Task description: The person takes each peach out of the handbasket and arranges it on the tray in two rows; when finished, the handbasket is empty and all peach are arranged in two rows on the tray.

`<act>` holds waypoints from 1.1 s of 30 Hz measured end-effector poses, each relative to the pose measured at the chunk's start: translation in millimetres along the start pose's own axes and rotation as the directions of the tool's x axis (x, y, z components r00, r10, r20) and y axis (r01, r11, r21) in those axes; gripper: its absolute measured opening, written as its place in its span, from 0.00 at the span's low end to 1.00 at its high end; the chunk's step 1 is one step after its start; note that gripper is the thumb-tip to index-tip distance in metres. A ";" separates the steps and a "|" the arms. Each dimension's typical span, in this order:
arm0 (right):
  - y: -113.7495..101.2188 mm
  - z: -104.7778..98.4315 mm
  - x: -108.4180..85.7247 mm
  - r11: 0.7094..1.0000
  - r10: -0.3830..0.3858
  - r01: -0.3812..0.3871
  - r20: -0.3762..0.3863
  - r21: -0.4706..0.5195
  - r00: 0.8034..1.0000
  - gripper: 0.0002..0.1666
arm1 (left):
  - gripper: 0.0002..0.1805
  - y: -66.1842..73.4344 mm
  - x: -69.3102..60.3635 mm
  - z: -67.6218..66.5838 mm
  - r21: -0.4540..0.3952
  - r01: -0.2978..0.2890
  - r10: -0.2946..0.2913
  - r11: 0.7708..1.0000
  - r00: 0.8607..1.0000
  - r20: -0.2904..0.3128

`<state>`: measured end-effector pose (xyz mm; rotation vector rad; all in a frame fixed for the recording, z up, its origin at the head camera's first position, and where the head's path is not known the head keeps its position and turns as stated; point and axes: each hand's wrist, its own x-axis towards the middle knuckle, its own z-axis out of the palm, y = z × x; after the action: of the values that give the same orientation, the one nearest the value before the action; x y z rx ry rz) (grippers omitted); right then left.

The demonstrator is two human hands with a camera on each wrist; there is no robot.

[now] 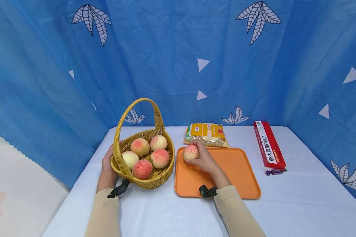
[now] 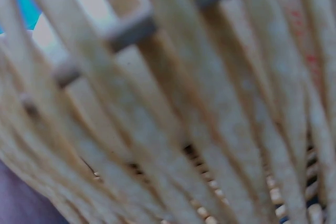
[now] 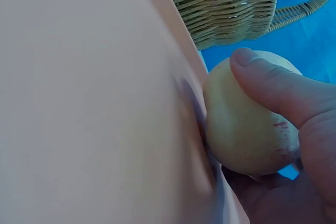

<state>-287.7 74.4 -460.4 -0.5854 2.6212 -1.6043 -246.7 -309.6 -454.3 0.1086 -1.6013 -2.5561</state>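
A woven basket (image 1: pixel 158 182) with a tall arched handle stands on the left of the table, holding several peaches (image 1: pixel 140 147) in yellow, pink and red. At its left side my left hand (image 1: pixel 108 163) grips the wall; the fingers are partly hidden behind the basket. Wickerwork (image 2: pixel 157 108) fills the left wrist view. My right hand (image 1: pixel 204 158) holds one speckled peach (image 1: pixel 191 153) at the upper left of an orange tray (image 1: pixel 231 174). In the right wrist view, the thumb lies over that pale peach (image 3: pixel 236 124), close to the tray's edge; I cannot tell whether they touch.
Behind the tray lies a yellow bag of grain (image 1: pixel 207 134). Farther right are a red pasta box (image 1: pixel 270 144) and a small purple wrapped candy (image 1: pixel 276 171). A blue curtain (image 1: pixel 172 65) hangs along the back of the white table (image 1: pixel 154 214).
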 end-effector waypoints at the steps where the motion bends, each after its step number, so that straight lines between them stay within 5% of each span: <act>1: 0.2 0.0 -0.1 1.000 -0.011 0.011 0.007 -0.004 1.000 0.44 | 0.26 0.1 0.1 0.2 0.001 0.000 0.000 1.000 1.000 0.000; 15: -0.4 1.2 -1.3 1.000 -0.013 0.013 0.035 0.004 0.999 0.42 | 0.27 -2.8 2.1 -2.9 -0.021 -0.018 0.018 1.000 0.999 0.034; 33: -1.4 -7.3 -5.4 0.999 0.025 -0.021 0.151 -0.029 0.988 0.46 | 0.28 -1.7 1.7 -1.1 -0.039 -0.006 0.006 0.999 1.000 0.001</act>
<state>-283.7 81.9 -456.8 -0.6479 2.5336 -1.4582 -248.3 -310.1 -456.2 0.0981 -1.5494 -2.5814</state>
